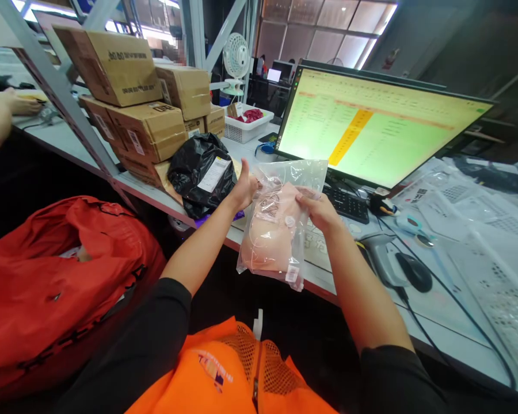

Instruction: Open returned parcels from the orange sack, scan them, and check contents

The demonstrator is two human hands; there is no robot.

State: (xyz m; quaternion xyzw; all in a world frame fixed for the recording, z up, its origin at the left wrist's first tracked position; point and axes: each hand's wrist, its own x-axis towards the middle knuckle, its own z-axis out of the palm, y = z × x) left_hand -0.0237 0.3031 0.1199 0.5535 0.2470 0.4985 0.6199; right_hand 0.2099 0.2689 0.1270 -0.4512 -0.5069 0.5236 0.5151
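A clear plastic bag (pixel 270 230) with a folded peach-coloured garment inside, which looks like a bra, hangs in front of me over the desk's front edge. My left hand (pixel 244 187) grips its upper left side, thumb pointing up. On the upper right side, my right hand (pixel 319 208) pinches the plastic, thumb on the front. Low on the bag is a small white label. Just left of my left hand lies a black plastic parcel (pixel 202 172) bearing a white shipping label.
Cardboard boxes (pixel 147 126) are stacked at the left, with a red sack (pixel 64 282) below. A monitor (pixel 375 126), keyboard (pixel 347 204), barcode scanner (pixel 382 259) and mouse (pixel 414 271) occupy the right. White baskets (pixel 496 287) stand far right. Another person's hand (pixel 19 103) shows far left.
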